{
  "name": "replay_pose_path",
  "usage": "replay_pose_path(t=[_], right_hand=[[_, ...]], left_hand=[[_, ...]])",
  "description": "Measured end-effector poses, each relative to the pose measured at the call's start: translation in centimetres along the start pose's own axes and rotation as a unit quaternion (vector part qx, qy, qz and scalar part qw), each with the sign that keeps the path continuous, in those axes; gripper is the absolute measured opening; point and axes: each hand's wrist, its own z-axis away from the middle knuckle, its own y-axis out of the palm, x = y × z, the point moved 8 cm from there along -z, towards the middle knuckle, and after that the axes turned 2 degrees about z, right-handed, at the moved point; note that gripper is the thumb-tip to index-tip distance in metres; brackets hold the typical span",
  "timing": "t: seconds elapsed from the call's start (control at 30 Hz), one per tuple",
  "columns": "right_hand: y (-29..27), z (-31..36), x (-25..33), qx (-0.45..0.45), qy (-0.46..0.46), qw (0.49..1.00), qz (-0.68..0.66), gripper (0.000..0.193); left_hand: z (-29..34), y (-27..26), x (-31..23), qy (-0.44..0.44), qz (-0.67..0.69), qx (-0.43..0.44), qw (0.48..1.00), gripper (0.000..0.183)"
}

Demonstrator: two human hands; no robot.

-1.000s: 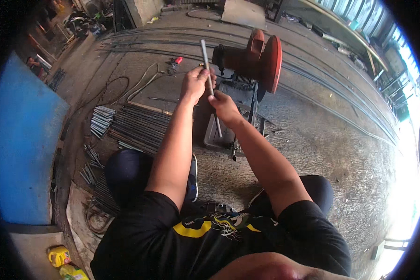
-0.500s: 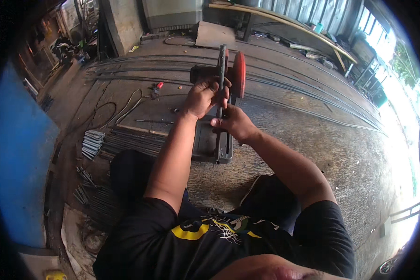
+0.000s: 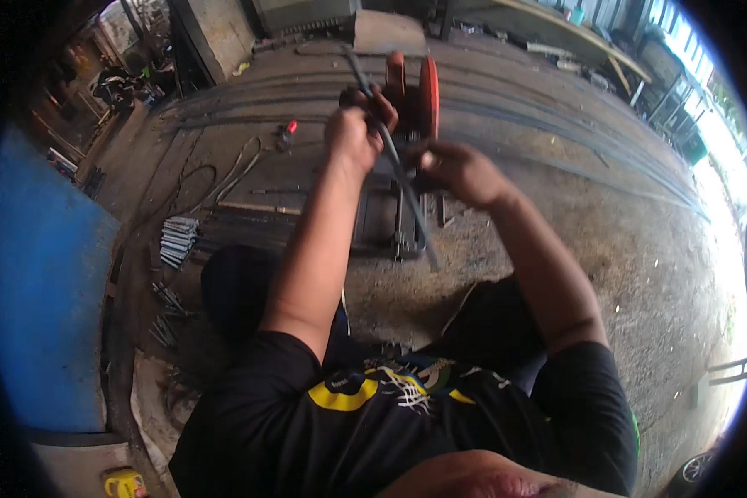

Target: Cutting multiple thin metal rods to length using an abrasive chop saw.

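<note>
My left hand [image 3: 358, 137] is closed around a long grey metal rod [image 3: 411, 199], which slants from the upper left down toward me. To its right, my right hand [image 3: 465, 173] is beside the rod, its fingers smeared by motion, so I cannot tell whether they touch it. Beyond and beneath both hands stands a cut-off saw with a red guard [image 3: 430, 95]. Its dark base [image 3: 375, 228] sits on the floor between my legs, partly covered by the rod.
Short cut rods [image 3: 178, 239] lie piled at the left, with more loose pieces [image 3: 164, 324] nearer me. A cable [image 3: 241, 170] loops across the floor. Long bars [image 3: 548, 124] stretch behind the saw. A blue panel [image 3: 46, 290] stands at far left; a yellow object [image 3: 123, 483] is at lower left.
The rod has swung from nearly upright in the picture to a slant, its near end now to the right. My right hand has moved right and up; the left slightly left and up.
</note>
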Motion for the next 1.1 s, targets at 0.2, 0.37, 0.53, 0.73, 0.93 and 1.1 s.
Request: replay_pose_path(t=[0.2, 0.37, 0.53, 0.73, 0.93, 1.1], right_hand=[[-0.2, 0.2, 2.7, -0.017, -0.197, 0.976, 0.091, 0.040], [-1.2, -1.4, 2.7, -0.160, -0.154, 0.973, 0.066, 0.028], [-2.2, -1.0, 3.7, -0.266, -0.128, 0.947, 0.130, 0.025], [-1.1, 0.2, 5.5, -0.304, -0.155, 0.911, 0.231, 0.029], [-1.6, 0.6, 5.2, -0.303, -0.196, 0.900, 0.244, 0.026], [-2.7, 0.9, -1.2, -0.322, -0.043, 0.946, 0.011, 0.031]], left_hand=[[-0.8, -7.3, 0.7, -0.012, 0.063, -0.120, 0.991, 0.015], [0.8, -8.7, 5.4, -0.026, 0.016, -0.118, 0.992, 0.018], [5.3, -7.4, 11.4, -0.139, -0.026, -0.180, 0.973, 0.023], [7.2, -8.5, 13.8, -0.215, -0.019, -0.207, 0.954, 0.020], [5.3, -10.1, 13.0, -0.277, 0.074, -0.152, 0.946, 0.029], [1.8, -7.4, 3.2, 0.035, -0.079, -0.080, 0.993, 0.030]])
